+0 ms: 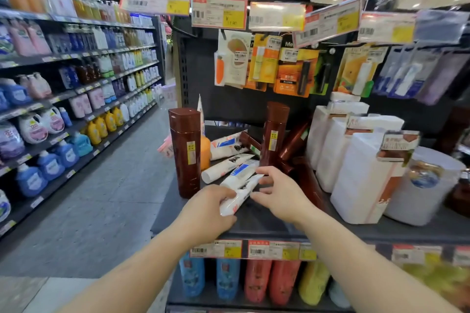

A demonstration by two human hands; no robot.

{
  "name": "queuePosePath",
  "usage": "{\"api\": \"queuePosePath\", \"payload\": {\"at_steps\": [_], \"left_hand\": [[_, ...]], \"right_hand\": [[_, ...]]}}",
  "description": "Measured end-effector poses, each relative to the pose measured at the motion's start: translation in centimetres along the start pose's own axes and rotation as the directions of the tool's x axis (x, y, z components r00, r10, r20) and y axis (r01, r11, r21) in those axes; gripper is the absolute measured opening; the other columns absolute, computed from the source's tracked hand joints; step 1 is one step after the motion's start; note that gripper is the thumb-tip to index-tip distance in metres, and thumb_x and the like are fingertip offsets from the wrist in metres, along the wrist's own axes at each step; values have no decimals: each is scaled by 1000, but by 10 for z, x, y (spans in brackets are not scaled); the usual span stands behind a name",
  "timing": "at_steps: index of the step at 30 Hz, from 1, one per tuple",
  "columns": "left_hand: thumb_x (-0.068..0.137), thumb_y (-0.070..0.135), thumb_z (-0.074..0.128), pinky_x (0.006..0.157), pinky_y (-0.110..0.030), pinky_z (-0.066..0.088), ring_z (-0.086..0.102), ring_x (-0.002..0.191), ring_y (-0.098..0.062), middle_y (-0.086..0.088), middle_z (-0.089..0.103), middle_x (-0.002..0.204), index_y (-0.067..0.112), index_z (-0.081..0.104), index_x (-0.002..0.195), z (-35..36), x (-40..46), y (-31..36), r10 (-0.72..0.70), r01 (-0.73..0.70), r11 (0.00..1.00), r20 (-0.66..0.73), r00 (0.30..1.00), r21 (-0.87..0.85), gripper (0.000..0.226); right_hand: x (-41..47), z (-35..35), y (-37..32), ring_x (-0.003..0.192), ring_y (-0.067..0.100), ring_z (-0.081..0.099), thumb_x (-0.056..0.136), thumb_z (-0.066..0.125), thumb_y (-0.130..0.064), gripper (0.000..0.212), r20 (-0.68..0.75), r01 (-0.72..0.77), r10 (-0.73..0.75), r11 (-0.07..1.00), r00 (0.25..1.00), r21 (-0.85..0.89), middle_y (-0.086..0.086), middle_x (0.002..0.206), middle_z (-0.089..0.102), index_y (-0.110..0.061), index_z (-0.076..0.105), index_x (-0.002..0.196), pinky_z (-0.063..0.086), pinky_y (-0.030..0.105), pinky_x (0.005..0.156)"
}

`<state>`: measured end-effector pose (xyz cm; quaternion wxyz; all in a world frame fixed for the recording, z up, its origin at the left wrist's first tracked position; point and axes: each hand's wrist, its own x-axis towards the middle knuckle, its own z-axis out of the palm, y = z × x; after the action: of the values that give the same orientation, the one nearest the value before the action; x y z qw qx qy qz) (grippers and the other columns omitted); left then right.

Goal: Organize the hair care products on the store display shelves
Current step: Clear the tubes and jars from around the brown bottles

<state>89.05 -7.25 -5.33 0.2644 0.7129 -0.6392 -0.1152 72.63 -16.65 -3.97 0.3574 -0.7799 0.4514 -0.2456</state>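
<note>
On the dark shelf [256, 221] in front of me lie several white tubes [226, 166] in a loose heap. My left hand [206, 207] grips the near end of one white tube [241, 192]. My right hand [279, 192] hovers at that tube's far end, fingers spread, thumb and forefinger close to it. A tall brown bottle [184, 152] stands upright at the shelf's left corner. A second brown bottle [274, 132] stands further back, with more brown bottles [295, 140] leaning or lying beside it. An orange bottle [205, 151] stands behind the left brown one.
White boxed packs [356, 168] and a white tub [422, 185] fill the shelf's right side. Carded items [264, 63] hang above. Price tags [218, 11] jut out overhead. Blue, red and yellow bottles [259, 282] stand on the shelf below. An aisle with detergent shelves [76, 99] runs left.
</note>
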Motion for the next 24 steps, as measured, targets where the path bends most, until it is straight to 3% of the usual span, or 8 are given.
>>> {"api": "queuePosePath", "payload": {"at_steps": [6,14,19,24], "left_hand": [[82,31,67,96,-20,42,52,116,-8,9,56,130,26,56,132,-7,-8,-10,-68,70,997,-80,994,19,51],[84,25,65,92,-23,46,54,113,-8,11,59,126,29,60,126,-21,-19,-19,-164,171,984,-125,979,55,43],[82,25,68,92,-22,45,55,111,-8,11,61,124,29,62,123,-27,-24,-23,-209,218,974,-132,969,57,42],[71,43,80,83,-24,46,55,97,-5,15,59,105,29,60,107,-32,-27,-25,-305,296,952,-175,936,-75,43]], "right_hand": [[8,13,-6,115,12,56,84,71,-18,58,81,27,-24,999,996,-34,-1,130,55,-30,45,135,48,35,100],[16,27,-10,122,12,53,86,70,-20,65,179,95,-73,989,981,-113,-2,137,53,-29,40,143,43,26,101],[17,28,-11,119,11,53,86,69,-24,60,214,132,-95,978,972,-163,-3,130,57,-32,43,140,42,24,98],[20,24,-9,99,5,55,86,68,-26,52,220,166,-118,963,968,-213,-13,103,58,-32,50,135,44,21,87]]}}
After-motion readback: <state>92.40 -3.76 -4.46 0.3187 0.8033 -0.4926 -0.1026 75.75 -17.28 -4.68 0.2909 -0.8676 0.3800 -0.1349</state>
